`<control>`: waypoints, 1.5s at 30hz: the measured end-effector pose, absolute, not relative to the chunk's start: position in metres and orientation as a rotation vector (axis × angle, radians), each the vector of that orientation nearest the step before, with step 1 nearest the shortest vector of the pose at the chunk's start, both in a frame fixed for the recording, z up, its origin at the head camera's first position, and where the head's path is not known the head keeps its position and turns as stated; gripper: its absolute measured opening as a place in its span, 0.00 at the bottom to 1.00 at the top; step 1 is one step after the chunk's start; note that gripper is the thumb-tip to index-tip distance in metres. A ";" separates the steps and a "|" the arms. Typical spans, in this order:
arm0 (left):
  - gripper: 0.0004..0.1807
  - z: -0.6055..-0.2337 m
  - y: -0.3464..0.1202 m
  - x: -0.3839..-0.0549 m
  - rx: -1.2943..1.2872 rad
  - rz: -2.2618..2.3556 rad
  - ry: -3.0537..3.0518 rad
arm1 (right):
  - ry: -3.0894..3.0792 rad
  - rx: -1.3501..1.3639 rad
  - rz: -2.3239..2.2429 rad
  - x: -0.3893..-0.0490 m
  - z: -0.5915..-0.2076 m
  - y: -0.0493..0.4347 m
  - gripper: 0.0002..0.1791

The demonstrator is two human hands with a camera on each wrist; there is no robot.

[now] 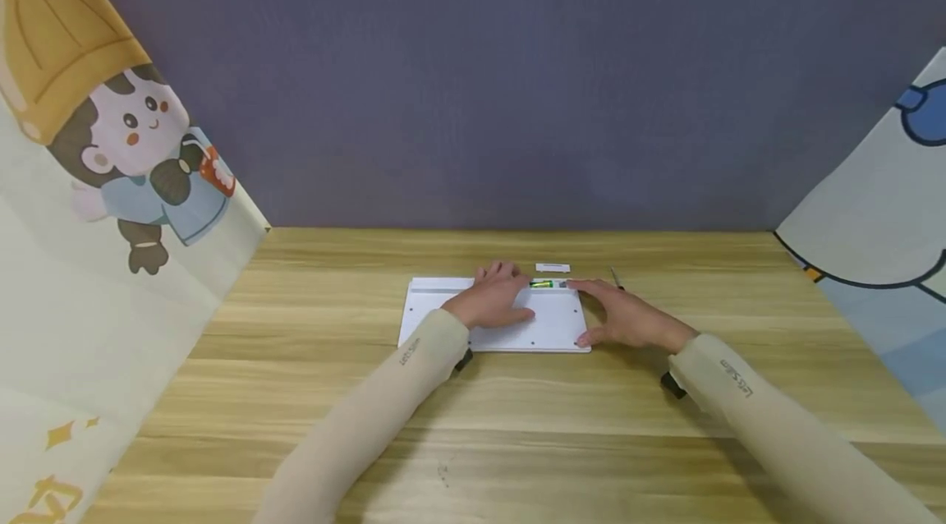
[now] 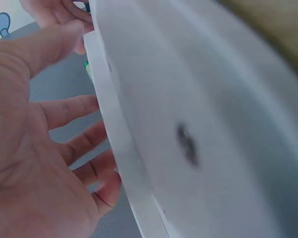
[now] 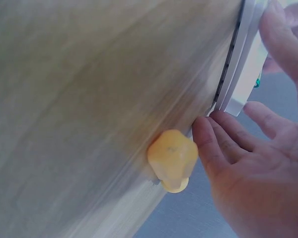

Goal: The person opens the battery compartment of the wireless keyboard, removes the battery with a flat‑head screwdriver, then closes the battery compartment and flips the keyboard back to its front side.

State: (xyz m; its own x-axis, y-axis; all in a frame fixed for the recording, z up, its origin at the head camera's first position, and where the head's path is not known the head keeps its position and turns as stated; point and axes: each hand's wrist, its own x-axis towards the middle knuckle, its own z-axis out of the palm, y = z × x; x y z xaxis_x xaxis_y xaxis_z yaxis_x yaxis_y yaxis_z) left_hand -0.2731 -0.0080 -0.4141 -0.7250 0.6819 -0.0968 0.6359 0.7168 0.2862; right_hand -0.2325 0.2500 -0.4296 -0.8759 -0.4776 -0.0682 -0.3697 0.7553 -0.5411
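A white keyboard [image 1: 436, 323] lies face down on the table, small screws dotting its back. Along its far edge a battery slot is uncovered, and a green battery [image 1: 542, 284] shows in it. My left hand [image 1: 493, 301] rests over the keyboard's middle, its fingers extended past the far edge beside the battery. At the right end, my right hand [image 1: 626, 317] has its thumb on the near corner and its index fingertip by the slot's end. In the right wrist view, the other right fingers [image 3: 208, 144] stretch along the table by the keyboard's side.
A small white cover [image 1: 553, 268] lies behind the keyboard. Right of it is a screwdriver [image 1: 617, 279], partly behind the right hand; its yellow handle [image 3: 173, 156] shows in the right wrist view. A dark panel [image 1: 517, 97] rises behind the wooden table [image 1: 517, 442].
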 end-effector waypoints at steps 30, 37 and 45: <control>0.25 -0.417 0.048 -0.280 0.910 0.235 2.845 | 2.759 -0.673 -0.782 -0.229 -0.430 0.250 0.53; 0.25 -0.416 0.054 -0.280 0.839 0.215 2.862 | 2.753 -0.668 -0.776 -0.228 -0.431 0.250 0.53; 0.24 -0.414 0.051 -0.282 0.782 0.302 2.837 | 2.746 -0.668 -0.769 -0.231 -0.430 0.249 0.53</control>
